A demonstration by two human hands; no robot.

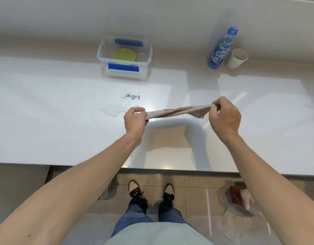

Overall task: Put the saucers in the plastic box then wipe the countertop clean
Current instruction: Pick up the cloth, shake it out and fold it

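Left hand (pixel 135 119) and right hand (pixel 224 116) each pinch one end of a soiled cloth (pixel 177 111), stretched between them above the white desk (pixel 46 121). Beyond the left hand: dark crumbs (pixel 131 96), a water puddle (pixel 112 109), and the plastic box (pixel 124 58) containing green saucers (pixel 124 55).

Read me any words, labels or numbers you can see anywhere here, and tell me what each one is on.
"脉动": large white characters on the blue bottle label.
Smaller print on that label: too blurred to read.
Red packet on the floor: no legible text.
Plastic box, paper cup, cloth: no text.
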